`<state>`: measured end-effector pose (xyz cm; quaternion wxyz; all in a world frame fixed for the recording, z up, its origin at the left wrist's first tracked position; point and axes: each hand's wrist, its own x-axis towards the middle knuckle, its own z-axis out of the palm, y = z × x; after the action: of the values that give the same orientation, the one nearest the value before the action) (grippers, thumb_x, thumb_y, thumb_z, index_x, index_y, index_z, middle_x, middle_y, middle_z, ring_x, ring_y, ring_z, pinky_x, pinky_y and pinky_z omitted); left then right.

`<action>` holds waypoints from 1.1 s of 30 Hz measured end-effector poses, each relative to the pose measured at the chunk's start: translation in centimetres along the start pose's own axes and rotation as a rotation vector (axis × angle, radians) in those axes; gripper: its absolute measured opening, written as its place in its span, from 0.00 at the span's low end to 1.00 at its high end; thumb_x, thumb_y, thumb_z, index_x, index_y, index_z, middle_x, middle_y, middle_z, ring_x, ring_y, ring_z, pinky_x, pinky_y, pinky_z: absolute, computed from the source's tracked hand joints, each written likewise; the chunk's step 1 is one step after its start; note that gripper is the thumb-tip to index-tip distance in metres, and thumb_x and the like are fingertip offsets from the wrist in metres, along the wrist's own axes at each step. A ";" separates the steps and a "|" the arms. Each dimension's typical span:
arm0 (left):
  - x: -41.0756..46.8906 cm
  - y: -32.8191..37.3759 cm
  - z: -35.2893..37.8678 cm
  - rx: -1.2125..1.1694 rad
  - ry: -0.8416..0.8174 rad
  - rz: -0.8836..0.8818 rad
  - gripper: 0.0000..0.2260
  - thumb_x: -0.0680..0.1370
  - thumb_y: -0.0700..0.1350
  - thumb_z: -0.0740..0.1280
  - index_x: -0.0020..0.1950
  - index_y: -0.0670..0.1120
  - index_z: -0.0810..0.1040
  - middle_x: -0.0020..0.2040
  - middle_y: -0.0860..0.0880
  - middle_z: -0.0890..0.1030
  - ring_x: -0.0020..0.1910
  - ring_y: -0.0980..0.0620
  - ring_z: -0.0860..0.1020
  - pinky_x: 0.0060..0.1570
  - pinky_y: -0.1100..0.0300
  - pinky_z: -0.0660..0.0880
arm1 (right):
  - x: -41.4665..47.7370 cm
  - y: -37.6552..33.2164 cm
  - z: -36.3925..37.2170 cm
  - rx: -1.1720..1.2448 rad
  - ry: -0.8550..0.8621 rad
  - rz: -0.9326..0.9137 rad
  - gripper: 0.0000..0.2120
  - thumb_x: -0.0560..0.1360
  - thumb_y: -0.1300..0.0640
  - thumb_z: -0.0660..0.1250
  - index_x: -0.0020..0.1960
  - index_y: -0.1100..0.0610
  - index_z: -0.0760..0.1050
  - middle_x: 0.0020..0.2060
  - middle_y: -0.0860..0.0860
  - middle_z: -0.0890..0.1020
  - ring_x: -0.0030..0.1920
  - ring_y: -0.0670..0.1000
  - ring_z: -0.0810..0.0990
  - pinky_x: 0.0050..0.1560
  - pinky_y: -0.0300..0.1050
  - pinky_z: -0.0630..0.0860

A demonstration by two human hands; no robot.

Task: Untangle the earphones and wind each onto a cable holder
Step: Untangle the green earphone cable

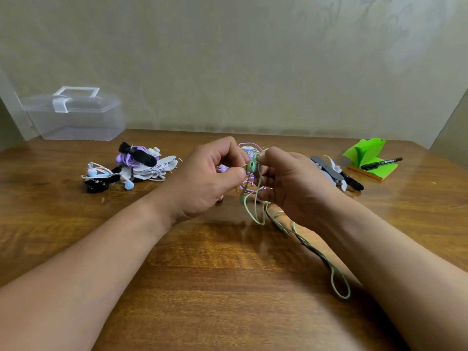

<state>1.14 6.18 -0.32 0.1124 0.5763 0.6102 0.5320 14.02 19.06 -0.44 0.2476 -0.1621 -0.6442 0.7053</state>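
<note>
A: Where were the green earphones (252, 166) held?

B: They were held up above the counter (202, 287). The grip of the left hand (210, 178) was pinched together on the cord just beside an earbud. The grip of the right hand (291, 183) was curled round the same set from the other side. The slack was left trailing below and to the right of them, and it ended in a loose loop (340, 287) laid on the wood.

A: What was thought likely to go wrong?

B: A knot could have been drawn tight if the two grips were pulled apart too soon. The crossing was hidden by the fingers, so how the cord was looped could not be told.

A: Was anything else at risk?

B: Yes. A purple tangle (249, 148) was lying just behind the green earphones, and a strand of it might have been caught and dragged along. The plug (286, 231), hanging below them, could have been passed through a loop by accident, and a fresh knot made. The trailing loop could have been pinned under the forearm and the cord jerked.

A: Were the cable holders (329, 171) within reach?

B: They were laid near, to the right of the green earphones. Had one been fetched, one grip would have had to be released, and the set could have been dropped back onto the tangle.
</note>
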 end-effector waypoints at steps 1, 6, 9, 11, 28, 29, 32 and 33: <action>0.0 0.0 0.0 -0.013 -0.011 -0.004 0.04 0.74 0.44 0.70 0.41 0.49 0.76 0.51 0.42 0.80 0.45 0.52 0.76 0.42 0.43 0.74 | 0.0 0.0 0.0 -0.037 0.008 -0.012 0.03 0.76 0.61 0.64 0.44 0.60 0.75 0.36 0.56 0.72 0.35 0.49 0.71 0.35 0.46 0.70; -0.1 -0.2 0.4 0.014 -0.091 0.001 0.05 0.77 0.40 0.71 0.45 0.44 0.76 0.40 0.46 0.78 0.37 0.57 0.74 0.40 0.62 0.72 | -0.1 -0.1 0.0 -0.118 0.049 -0.050 0.04 0.78 0.66 0.64 0.44 0.59 0.75 0.31 0.51 0.75 0.31 0.48 0.74 0.31 0.44 0.72; -0.4 -0.1 0.7 0.026 -0.090 -0.011 0.06 0.79 0.36 0.72 0.45 0.43 0.76 0.37 0.54 0.78 0.33 0.61 0.73 0.37 0.69 0.70 | -0.1 0.1 0.0 -0.206 0.085 -0.095 0.04 0.77 0.66 0.65 0.44 0.60 0.76 0.32 0.54 0.76 0.31 0.51 0.75 0.31 0.45 0.73; -0.4 -0.1 0.8 0.055 -0.073 -0.007 0.07 0.78 0.40 0.74 0.45 0.44 0.76 0.37 0.55 0.77 0.33 0.61 0.72 0.36 0.67 0.70 | -0.1 0.2 0.2 -0.229 0.113 -0.109 0.05 0.76 0.66 0.65 0.42 0.60 0.76 0.33 0.56 0.76 0.32 0.52 0.76 0.31 0.46 0.74; -0.2 -1.0 0.3 0.262 0.085 0.100 0.07 0.79 0.40 0.71 0.44 0.48 0.75 0.34 0.53 0.79 0.32 0.53 0.76 0.35 0.55 0.74 | 0.5 0.1 0.3 0.211 0.073 0.067 0.06 0.78 0.61 0.58 0.45 0.60 0.73 0.35 0.55 0.76 0.33 0.52 0.75 0.32 0.45 0.73; -0.3 -1.0 0.4 0.271 0.076 0.089 0.07 0.79 0.40 0.71 0.44 0.48 0.75 0.35 0.54 0.79 0.33 0.55 0.75 0.35 0.56 0.73 | 0.6 0.1 0.1 0.241 0.079 0.052 0.05 0.78 0.61 0.59 0.46 0.60 0.73 0.36 0.55 0.76 0.33 0.51 0.75 0.35 0.46 0.75; 0.0 -1.3 0.4 0.215 0.073 0.032 0.06 0.79 0.44 0.69 0.44 0.50 0.74 0.40 0.50 0.80 0.36 0.55 0.74 0.40 0.51 0.74 | 0.5 -0.2 0.0 0.292 -0.018 0.029 0.07 0.80 0.61 0.59 0.47 0.60 0.75 0.36 0.54 0.78 0.35 0.50 0.80 0.41 0.44 0.79; 0.2 -1.4 0.4 0.164 0.074 0.000 0.05 0.78 0.47 0.68 0.44 0.51 0.73 0.42 0.46 0.80 0.37 0.54 0.74 0.41 0.47 0.74 | 0.3 -0.2 0.1 0.302 -0.056 0.019 0.08 0.81 0.61 0.59 0.47 0.60 0.76 0.37 0.54 0.79 0.37 0.51 0.82 0.43 0.45 0.80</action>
<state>0.54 6.84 -1.46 0.0423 0.5634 0.6554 0.5012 13.74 19.20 -0.15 0.2447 -0.1093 -0.5357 0.8008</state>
